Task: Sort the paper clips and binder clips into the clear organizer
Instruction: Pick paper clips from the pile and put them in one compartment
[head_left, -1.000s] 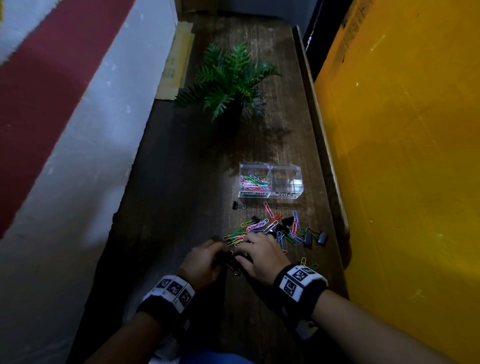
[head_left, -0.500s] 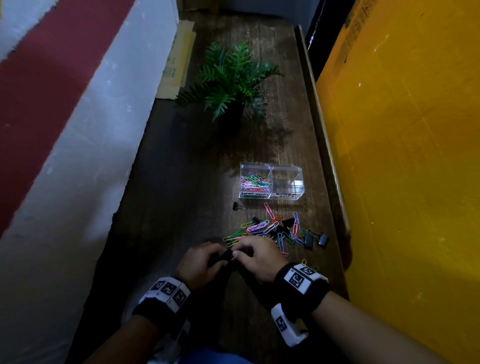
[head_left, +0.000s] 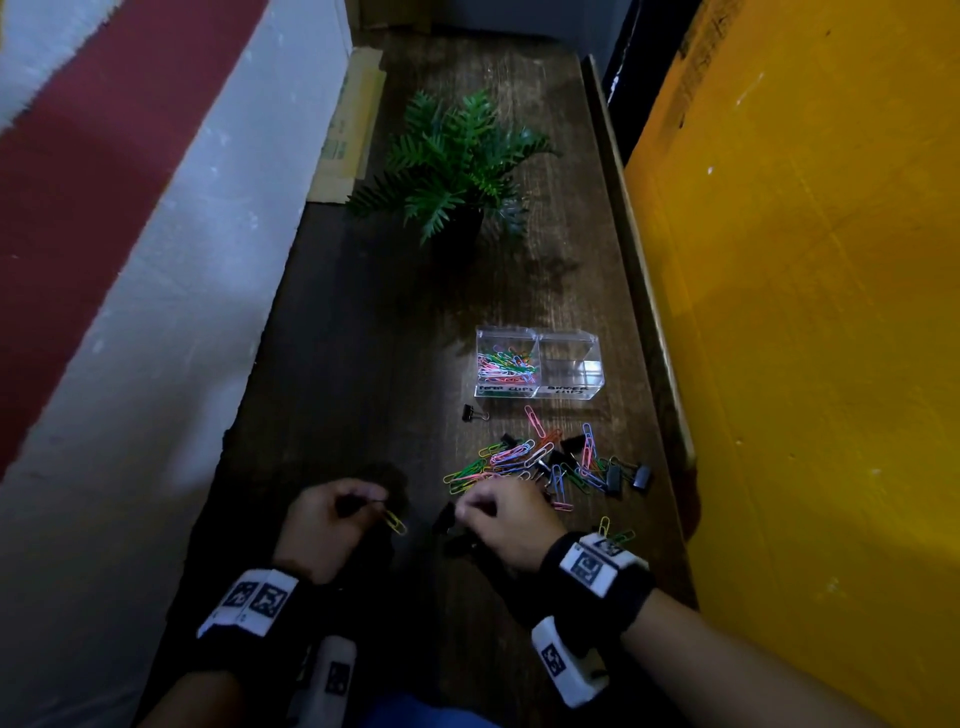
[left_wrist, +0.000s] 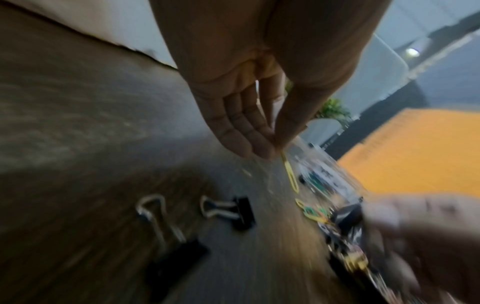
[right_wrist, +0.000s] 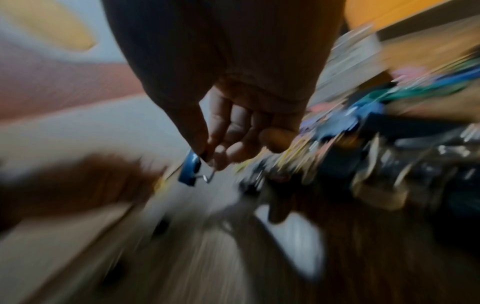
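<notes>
My left hand (head_left: 382, 501) pinches a yellow paper clip (head_left: 395, 522) just above the wooden table; in the left wrist view the clip (left_wrist: 290, 174) hangs from thumb and fingertips (left_wrist: 262, 148). My right hand (head_left: 460, 512), a short way to the right, pinches a dark binder clip (right_wrist: 191, 168) by its wire handle. Beyond the hands lies a mixed pile of coloured paper clips and black binder clips (head_left: 545, 462). The clear organizer (head_left: 535, 391) stands behind it: paper clips (head_left: 506, 361) fill the left compartment, and the right compartment (head_left: 569, 364) looks empty.
A lone binder clip (head_left: 474, 414) lies left of the pile, and two more binder clips (left_wrist: 228, 209) lie under my hands. A potted fern (head_left: 457, 156) stands farther back. A yellow wall (head_left: 805, 364) and a raised table edge (head_left: 639, 312) close the right side.
My hands were together at the near edge of the pile. They have pulled apart: the left moved left with the yellow paper clip, the right keeps the binder clip.
</notes>
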